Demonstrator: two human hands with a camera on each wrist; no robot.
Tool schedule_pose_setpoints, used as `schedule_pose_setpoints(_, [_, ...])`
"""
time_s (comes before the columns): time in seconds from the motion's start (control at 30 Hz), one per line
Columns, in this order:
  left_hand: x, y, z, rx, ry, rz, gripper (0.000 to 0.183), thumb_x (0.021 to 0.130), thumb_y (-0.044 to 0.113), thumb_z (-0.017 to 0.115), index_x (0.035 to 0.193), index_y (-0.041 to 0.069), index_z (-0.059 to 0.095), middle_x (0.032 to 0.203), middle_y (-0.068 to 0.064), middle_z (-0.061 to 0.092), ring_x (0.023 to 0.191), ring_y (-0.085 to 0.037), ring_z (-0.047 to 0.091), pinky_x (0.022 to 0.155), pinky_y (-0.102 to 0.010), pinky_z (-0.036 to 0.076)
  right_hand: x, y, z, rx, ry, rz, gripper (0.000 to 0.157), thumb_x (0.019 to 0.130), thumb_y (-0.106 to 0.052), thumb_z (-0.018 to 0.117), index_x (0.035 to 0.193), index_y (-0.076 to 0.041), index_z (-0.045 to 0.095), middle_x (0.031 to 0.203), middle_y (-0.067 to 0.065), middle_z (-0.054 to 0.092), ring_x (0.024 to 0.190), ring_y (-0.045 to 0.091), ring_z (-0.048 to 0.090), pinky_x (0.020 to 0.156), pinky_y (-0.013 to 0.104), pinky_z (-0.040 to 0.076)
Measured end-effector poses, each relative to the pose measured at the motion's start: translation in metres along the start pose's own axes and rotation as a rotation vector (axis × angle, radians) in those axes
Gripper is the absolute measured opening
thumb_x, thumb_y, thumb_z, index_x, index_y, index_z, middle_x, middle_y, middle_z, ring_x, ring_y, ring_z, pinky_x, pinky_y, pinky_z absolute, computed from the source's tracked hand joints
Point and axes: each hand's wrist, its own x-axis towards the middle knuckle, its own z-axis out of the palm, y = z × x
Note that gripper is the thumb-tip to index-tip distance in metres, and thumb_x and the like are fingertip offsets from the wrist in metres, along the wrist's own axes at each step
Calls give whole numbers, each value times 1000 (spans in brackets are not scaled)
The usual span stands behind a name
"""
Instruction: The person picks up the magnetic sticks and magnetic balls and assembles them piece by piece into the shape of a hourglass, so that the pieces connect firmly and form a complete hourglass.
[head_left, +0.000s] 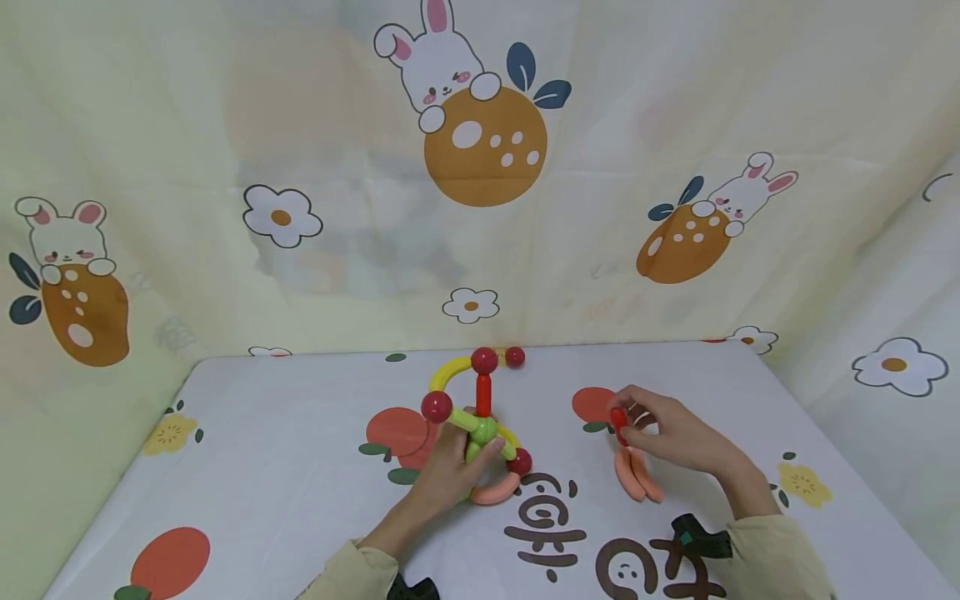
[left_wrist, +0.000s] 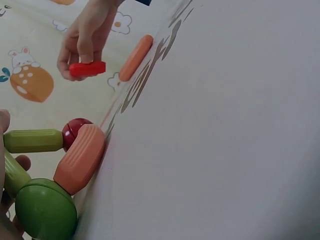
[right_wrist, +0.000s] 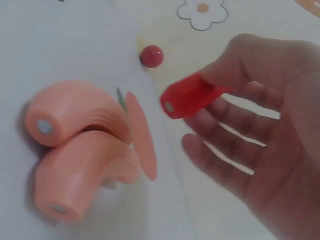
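My left hand [head_left: 448, 468] grips a model of rods and balls around its green middle. A light green ball [head_left: 483, 430] joins light green rods, and an upright red rod [head_left: 483, 397] carries a red ball [head_left: 484, 360] on top. Yellow curved rods and a peach curved rod [head_left: 493, 492] link other balls; a larger green ball [left_wrist: 46, 209] shows in the left wrist view. Between thumb and fingertips, my right hand [head_left: 678, 433] pinches a short red rod [right_wrist: 192, 95] with a grey disc in its end. Below that hand lie two peach curved rods [right_wrist: 75, 170], side by side.
A loose red ball [head_left: 515, 357] lies near the table's back edge, behind the model. The white tablecloth [head_left: 285, 467] bears printed fruit and brown lettering. A patterned curtain [head_left: 600, 275] hangs behind the table.
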Motion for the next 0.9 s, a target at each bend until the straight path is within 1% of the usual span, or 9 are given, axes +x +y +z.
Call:
schedule_pose_setpoints(0.13, [0, -1, 0, -3, 0, -12, 46, 89, 45, 60, 123, 17, 47, 107, 9, 50, 96, -9, 48, 79, -23, 48, 2, -4, 2, -16, 56, -32, 26, 88, -12, 64, 112, -15, 55, 103, 0, 63, 92, 15, 58, 79, 27, 51])
schedule_pose_setpoints(0.27, [0, -1, 1, 10, -3, -10, 46, 90, 46, 59, 123, 16, 46, 107, 8, 50, 96, -10, 48, 78, -23, 48, 5, -6, 5, -25, 100, -56, 27, 88, -13, 65, 112, -18, 55, 100, -4, 63, 91, 12, 59, 81, 31, 52])
schedule_pose_setpoints(0.37, [0, -1, 1, 23, -5, 2, 46, 91, 47, 57, 123, 16, 45, 107, 6, 50, 97, -10, 47, 77, -23, 48, 8, -7, 7, -19, 109, -59, 28, 88, -15, 66, 113, -17, 55, 98, -7, 63, 91, 11, 60, 82, 33, 52])
schedule_pose_setpoints(0.47, [1, -2, 1, 25, -3, 16, 46, 91, 46, 57, 123, 14, 46, 107, 5, 51, 96, -10, 48, 77, -22, 48, 10, -9, 10, -12, 115, -69, 29, 87, -14, 67, 114, -15, 55, 96, -8, 62, 89, 11, 60, 83, 33, 52])
schedule_pose_setpoints(0.53, [1, -3, 1, 19, -2, 24, 46, 91, 44, 57, 123, 13, 46, 108, 4, 51, 95, -10, 49, 78, -22, 49, 11, -11, 12, -7, 127, -79, 30, 87, -14, 67, 114, -14, 55, 95, -7, 62, 88, 10, 60, 82, 32, 52])
schedule_pose_setpoints(0.6, [1, -3, 1, 17, -1, 31, 45, 91, 43, 57, 123, 12, 46, 108, 4, 52, 96, -10, 49, 78, -22, 49, 12, -13, 13, 1, 132, -86, 30, 87, -15, 67, 114, -14, 55, 95, -8, 62, 88, 9, 59, 81, 29, 52])
schedule_pose_setpoints(0.77, [1, -3, 1, 25, 7, 34, 44, 91, 44, 58, 121, 14, 46, 106, 5, 51, 96, -9, 48, 78, -22, 48, 14, -17, 18, 36, 129, -88, 29, 88, -19, 67, 114, -14, 55, 95, -8, 64, 87, 9, 60, 80, 23, 50])
schedule_pose_setpoints(0.9, [1, -3, 1, 19, 3, 31, 42, 91, 44, 58, 121, 16, 46, 105, 6, 51, 95, -10, 48, 77, -22, 48, 17, -21, 22, 55, 141, -97, 30, 88, -19, 67, 115, -13, 55, 96, -7, 65, 87, 9, 61, 79, 24, 50])
